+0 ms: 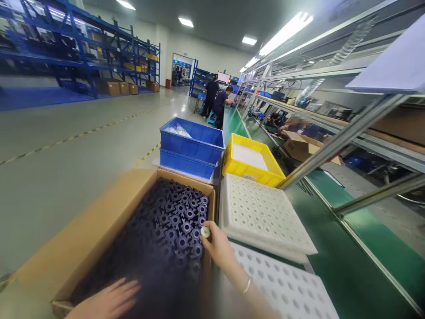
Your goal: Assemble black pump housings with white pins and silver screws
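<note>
A cardboard box point(99, 221) in front of me is packed with several dark round plastic parts point(175, 217). My right hand point(219, 246) reaches over the box's right wall, its fingers pinched on a small white cap point(205, 231) just above the dark parts. My left hand point(111, 299) lies flat with fingers stretched out at the box's near end, blurred, holding nothing. A bracelet shows on my right wrist.
White foam trays with rows of holes point(262, 217) lie right of the box. Beyond stand stacked blue bins point(192, 148) and a yellow bin point(250, 166). A green conveyor belt point(348, 248) runs on the right under metal rails. People work farther along the line.
</note>
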Demonstrator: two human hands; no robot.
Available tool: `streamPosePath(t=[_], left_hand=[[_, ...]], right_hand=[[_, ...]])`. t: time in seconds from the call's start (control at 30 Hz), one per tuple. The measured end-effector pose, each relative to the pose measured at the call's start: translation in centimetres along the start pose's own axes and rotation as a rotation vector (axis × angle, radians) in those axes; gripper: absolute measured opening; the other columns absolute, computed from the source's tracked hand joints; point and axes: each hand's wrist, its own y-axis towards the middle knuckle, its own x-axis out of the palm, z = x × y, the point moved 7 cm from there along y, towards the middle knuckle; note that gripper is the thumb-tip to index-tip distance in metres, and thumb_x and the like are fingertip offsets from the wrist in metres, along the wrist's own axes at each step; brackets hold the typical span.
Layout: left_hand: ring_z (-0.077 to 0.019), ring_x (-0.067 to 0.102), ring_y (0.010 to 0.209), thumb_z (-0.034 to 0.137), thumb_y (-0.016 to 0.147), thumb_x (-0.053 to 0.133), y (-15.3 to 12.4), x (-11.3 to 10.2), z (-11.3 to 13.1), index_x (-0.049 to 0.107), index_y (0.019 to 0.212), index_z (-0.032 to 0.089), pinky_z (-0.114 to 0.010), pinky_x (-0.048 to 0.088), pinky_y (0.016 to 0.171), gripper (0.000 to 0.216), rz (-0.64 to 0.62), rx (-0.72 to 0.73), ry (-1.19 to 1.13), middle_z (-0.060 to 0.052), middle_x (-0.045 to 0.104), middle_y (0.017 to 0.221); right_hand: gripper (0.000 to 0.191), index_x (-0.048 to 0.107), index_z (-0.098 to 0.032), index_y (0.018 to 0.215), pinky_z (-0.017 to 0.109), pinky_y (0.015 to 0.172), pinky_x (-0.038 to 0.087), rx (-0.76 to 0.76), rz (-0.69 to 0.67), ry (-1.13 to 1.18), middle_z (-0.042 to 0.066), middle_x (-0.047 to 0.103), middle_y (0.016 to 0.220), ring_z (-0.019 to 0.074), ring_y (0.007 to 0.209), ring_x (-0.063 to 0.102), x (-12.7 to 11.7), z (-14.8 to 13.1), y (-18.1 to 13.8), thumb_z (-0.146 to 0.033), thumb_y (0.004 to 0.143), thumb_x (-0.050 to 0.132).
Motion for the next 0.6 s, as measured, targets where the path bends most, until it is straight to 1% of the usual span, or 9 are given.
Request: streamPosePath(t=[0.1, 0.17, 0.23, 0.27, 0.33, 0.4, 0.43, 0.53, 0.6], left_hand=[[-0.0324, 0.037, 0.142, 0.018, 0.08, 0.065, 0.3, -0.8, -0.4, 0.012, 0.153, 0.047, -0.057, 0.034, 0.115, 0.095, 0.108, -0.121, -0.104, -0.001, 0.031, 0.158], [-0.0336, 0.032, 0.145, 0.023, 0.081, 0.066, 1.4, -2.9, -0.4, -0.01, 0.151, 0.043, -0.057, 0.036, 0.114, 0.106, 0.281, -0.305, -0.203, -0.003, 0.021, 0.162], [-0.0304, 0.033, 0.145, 0.025, 0.084, 0.06, 3.6, -5.9, 0.6, -0.018, 0.15, 0.041, -0.053, 0.04, 0.113, 0.103, 0.415, -0.43, -0.394, -0.003, 0.018, 0.163], [-0.0285, 0.036, 0.144, 0.027, 0.088, 0.054, 5.1, -7.5, 1.5, -0.011, 0.153, 0.039, -0.051, 0.041, 0.113, 0.093, 0.429, -0.44, -0.525, -0.003, 0.021, 0.162], [-0.0272, 0.046, 0.138, 0.034, 0.094, 0.044, 8.3, -11.0, 3.3, 0.017, 0.156, 0.034, -0.048, 0.04, 0.114, 0.068, 0.422, -0.435, -0.733, -0.006, 0.04, 0.155], [-0.0281, 0.052, 0.133, 0.039, 0.093, 0.043, 10.4, -14.0, 4.5, 0.041, 0.149, 0.03, -0.048, 0.039, 0.114, 0.057, 0.407, -0.416, -0.826, -0.007, 0.054, 0.145], [-0.0287, 0.054, 0.131, 0.041, 0.091, 0.045, 11.0, -15.0, 4.7, 0.048, 0.144, 0.03, -0.048, 0.039, 0.114, 0.055, 0.405, -0.409, -0.842, -0.007, 0.058, 0.141], [-0.031, 0.053, 0.131, 0.046, 0.086, 0.047, 11.3, -15.8, 4.7, 0.058, 0.136, 0.029, -0.049, 0.038, 0.115, 0.053, 0.426, -0.418, -0.809, -0.006, 0.059, 0.14], [-0.0327, 0.052, 0.132, 0.052, 0.084, 0.047, 10.4, -15.6, 4.5, 0.062, 0.131, 0.032, -0.05, 0.038, 0.115, 0.053, 0.457, -0.489, -0.761, -0.004, 0.062, 0.137]], right_hand=[[0.034, 0.056, -0.023, 0.112, 0.032, 0.076, 0.056, -0.035, -0.041, 0.027, 0.004, 0.07, 0.095, 0.0211, 0.083, 0.069, 2.3, -1.1, 1.7, -0.012, 0.08, 0.055], [0.044, 0.058, -0.025, 0.115, 0.031, 0.08, 0.057, -0.094, -0.076, 0.028, 0.005, 0.072, 0.1, 0.0224, 0.089, 0.072, 4.3, -3.0, 1.9, -0.007, 0.075, 0.055], [0.054, 0.058, -0.027, 0.12, 0.028, 0.08, 0.058, -0.161, -0.139, -0.027, 0.005, 0.073, 0.104, 0.0227, 0.092, 0.073, 6.1, -5.8, 1.9, -0.005, 0.07, 0.056], [0.057, 0.059, -0.028, 0.121, 0.027, 0.077, 0.058, -0.18, -0.189, -0.084, 0.004, 0.073, 0.104, 0.0227, 0.09, 0.073, 6.9, -7.3, 1.9, -0.005, 0.069, 0.055], [0.06, 0.06, -0.033, 0.121, 0.028, 0.069, 0.059, -0.205, -0.302, -0.201, 0.002, 0.074, 0.098, 0.0233, 0.084, 0.074, 7.9, -10.1, 2.2, -0.006, 0.067, 0.054], [0.063, 0.061, -0.04, 0.118, 0.029, 0.061, 0.057, -0.216, -0.372, -0.272, -0.002, 0.074, 0.093, 0.024, 0.078, 0.074, 7.8, -12.6, 2.9, -0.008, 0.065, 0.053], [0.064, 0.061, -0.043, 0.117, 0.029, 0.059, 0.057, -0.217, -0.384, -0.286, -0.003, 0.074, 0.091, 0.0243, 0.077, 0.074, 7.5, -13.7, 3.3, -0.008, 0.064, 0.053], [0.064, 0.061, -0.047, 0.116, 0.031, 0.057, 0.056, -0.214, -0.389, -0.303, -0.004, 0.073, 0.089, 0.0247, 0.075, 0.073, 6.1, -16.1, 4.2, -0.008, 0.066, 0.057], [0.055, 0.062, -0.043, 0.118, 0.032, 0.062, 0.057, -0.219, -0.381, -0.295, -0.001, 0.072, 0.093, 0.0245, 0.08, 0.073, 5.2, -17.4, 4.2, -0.012, 0.073, 0.063]])
